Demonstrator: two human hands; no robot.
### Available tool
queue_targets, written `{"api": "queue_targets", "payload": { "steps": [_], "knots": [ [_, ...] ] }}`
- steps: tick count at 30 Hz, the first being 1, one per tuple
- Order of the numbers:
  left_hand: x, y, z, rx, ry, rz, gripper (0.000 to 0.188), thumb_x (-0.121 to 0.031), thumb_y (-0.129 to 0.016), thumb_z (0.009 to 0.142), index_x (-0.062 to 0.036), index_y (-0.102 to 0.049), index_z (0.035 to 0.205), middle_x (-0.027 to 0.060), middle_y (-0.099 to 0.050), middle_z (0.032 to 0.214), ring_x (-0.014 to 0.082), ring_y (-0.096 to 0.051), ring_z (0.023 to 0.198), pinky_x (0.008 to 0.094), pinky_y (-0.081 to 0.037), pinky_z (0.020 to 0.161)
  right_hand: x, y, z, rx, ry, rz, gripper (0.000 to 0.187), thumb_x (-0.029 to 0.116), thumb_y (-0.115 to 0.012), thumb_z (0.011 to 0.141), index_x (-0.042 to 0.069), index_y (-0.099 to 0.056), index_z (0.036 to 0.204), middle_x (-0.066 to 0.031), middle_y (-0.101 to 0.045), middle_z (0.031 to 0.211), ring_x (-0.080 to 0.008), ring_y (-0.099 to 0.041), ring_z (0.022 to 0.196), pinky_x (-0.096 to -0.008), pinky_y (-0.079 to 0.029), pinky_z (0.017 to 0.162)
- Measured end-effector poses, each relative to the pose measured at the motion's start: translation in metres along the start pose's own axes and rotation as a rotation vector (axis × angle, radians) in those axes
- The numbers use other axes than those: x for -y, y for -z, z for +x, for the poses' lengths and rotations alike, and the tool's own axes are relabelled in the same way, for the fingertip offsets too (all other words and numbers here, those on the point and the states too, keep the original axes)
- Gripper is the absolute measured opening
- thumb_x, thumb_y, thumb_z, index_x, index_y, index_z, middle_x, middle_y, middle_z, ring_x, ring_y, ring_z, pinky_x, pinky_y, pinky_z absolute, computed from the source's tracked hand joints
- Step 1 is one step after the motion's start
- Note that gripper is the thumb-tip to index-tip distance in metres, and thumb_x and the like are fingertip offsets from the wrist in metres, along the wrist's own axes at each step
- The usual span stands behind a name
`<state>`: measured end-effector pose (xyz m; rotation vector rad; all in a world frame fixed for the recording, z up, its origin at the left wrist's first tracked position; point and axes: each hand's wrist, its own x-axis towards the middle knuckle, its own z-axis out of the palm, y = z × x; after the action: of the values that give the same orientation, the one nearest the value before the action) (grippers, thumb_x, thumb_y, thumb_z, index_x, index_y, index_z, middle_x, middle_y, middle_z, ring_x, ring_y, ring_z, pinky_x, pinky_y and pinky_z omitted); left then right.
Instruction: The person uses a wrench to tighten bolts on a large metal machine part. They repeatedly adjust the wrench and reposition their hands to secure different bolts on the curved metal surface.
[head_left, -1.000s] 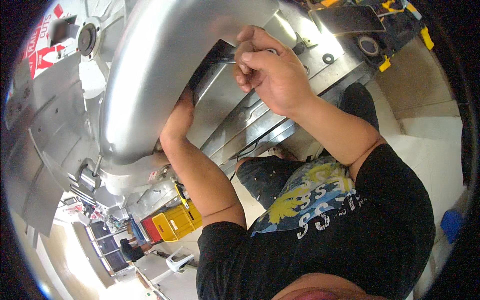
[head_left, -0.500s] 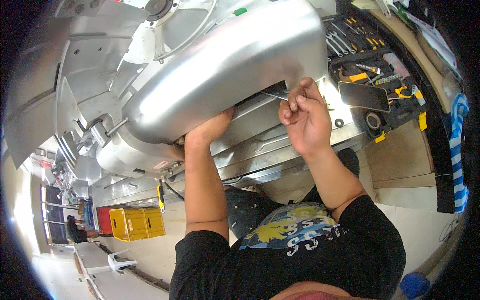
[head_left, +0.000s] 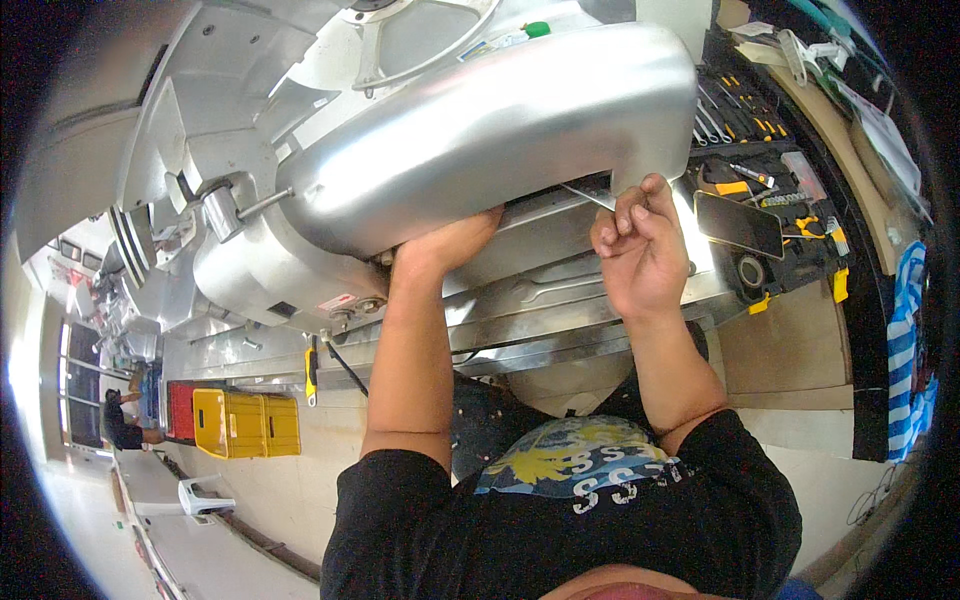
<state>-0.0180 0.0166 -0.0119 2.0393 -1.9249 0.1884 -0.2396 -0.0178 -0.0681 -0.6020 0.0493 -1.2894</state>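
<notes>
A long, rounded silver metal housing [head_left: 480,130] lies across the bench in front of me. My left hand [head_left: 455,243] reaches under its near edge into the opening, and its fingers are hidden inside. A thin metal rod [head_left: 588,194] slants out of the dark slot at the housing's right part. The fingers of my right hand [head_left: 640,260] are curled and pinched around the rod's outer end. Beneath, an open-end wrench [head_left: 565,287] rests on the metal base [head_left: 480,345].
To the right, a phone [head_left: 738,224] lies at an open tool case [head_left: 790,240] with several tools. A yellow-handled tool [head_left: 311,375] hangs at the base's left. Yellow crates [head_left: 235,422] stand on the floor at left. Farther off is another person [head_left: 122,420].
The whole view has shifted, so the housing appears further right and slightly lower. Both hands keep about the same places against the housing, and the rod stays in the slot.
</notes>
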Motion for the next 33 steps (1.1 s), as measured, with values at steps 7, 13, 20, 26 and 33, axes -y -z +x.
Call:
{"api": "queue_targets", "payload": {
  "steps": [7,13,20,26,33],
  "knots": [
    [-0.002,0.011,0.005,0.134,0.045,-0.074,0.036,-0.026,-0.054,0.094,-0.0084,-0.068,0.122,0.0202,-0.066,0.128,0.0398,-0.059,0.121,0.0456,-0.044,0.107,-0.003,0.001,0.003,-0.007,0.006,-0.006,0.029,0.011,-0.061,0.091,0.016,-0.055,0.119,-0.0021,-0.052,0.078,-0.0197,-0.054,0.072,-0.0329,-0.044,0.061],
    [0.010,-0.021,0.006,-0.189,-0.061,-0.040,0.037,-0.031,-0.056,0.091,-0.0102,-0.070,0.118,0.0190,-0.069,0.122,0.0412,-0.061,0.118,0.0506,-0.044,0.105,-0.008,0.005,0.002,0.082,0.066,-0.032,0.026,0.011,-0.056,0.098,0.016,-0.055,0.123,-0.0015,-0.050,0.084,-0.0167,-0.049,0.075,-0.0278,-0.042,0.063],
    [0.001,-0.015,0.006,-0.162,-0.053,-0.105,0.030,-0.027,-0.057,0.088,-0.0086,-0.072,0.107,0.0198,-0.071,0.112,0.0414,-0.064,0.108,0.0517,-0.047,0.099,0.001,0.005,0.012,0.045,0.068,-0.105,0.026,0.015,-0.060,0.097,0.017,-0.056,0.122,-0.0009,-0.051,0.084,-0.0163,-0.050,0.076,-0.0291,-0.042,0.064],
    [0.002,-0.014,0.006,-0.203,-0.075,-0.127,0.031,-0.026,-0.057,0.089,-0.0068,-0.073,0.107,0.0210,-0.071,0.113,0.0417,-0.065,0.109,0.0512,-0.047,0.100,0.004,0.003,0.015,0.118,0.062,-0.124,0.024,0.014,-0.056,0.099,0.017,-0.056,0.122,-0.0016,-0.051,0.088,-0.0162,-0.047,0.075,-0.0295,-0.042,0.064],
    [0.007,-0.022,0.006,-0.241,-0.070,-0.141,0.032,-0.027,-0.057,0.089,-0.0076,-0.073,0.108,0.0209,-0.071,0.116,0.0421,-0.064,0.111,0.0517,-0.046,0.102,-0.005,0.013,0.013,0.198,0.110,-0.152,0.024,0.010,-0.050,0.101,0.016,-0.055,0.124,-0.0031,-0.051,0.086,-0.0172,-0.047,0.075,-0.0299,-0.042,0.064]
  ]
}}
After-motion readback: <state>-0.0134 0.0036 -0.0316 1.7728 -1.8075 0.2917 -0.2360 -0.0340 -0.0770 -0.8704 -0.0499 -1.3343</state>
